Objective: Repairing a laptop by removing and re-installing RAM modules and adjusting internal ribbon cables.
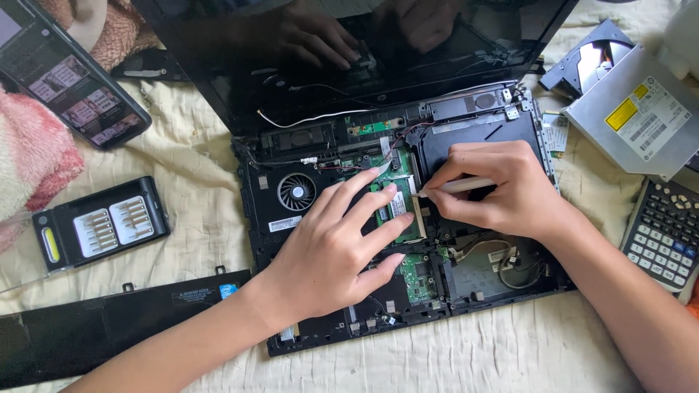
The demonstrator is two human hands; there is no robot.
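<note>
Risk: the pale slim tool [466, 185] could slip off the green memory board [399, 204] in the opened black laptop base [393, 218] on the bed & scratch it or snag nearby thin wires. Right hand [502, 191] pinched narrow around the tool. Left hand [331, 247] fingers spread, flat, pressing the board.

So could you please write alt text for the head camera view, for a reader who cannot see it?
Two bare hands work inside an opened laptop on a cream cloth: the left hand rests fingers on a green circuit board while the right hand holds a pale slim tool to it. A screwdriver bit case, phone, optical drive and calculator lie around.
</note>
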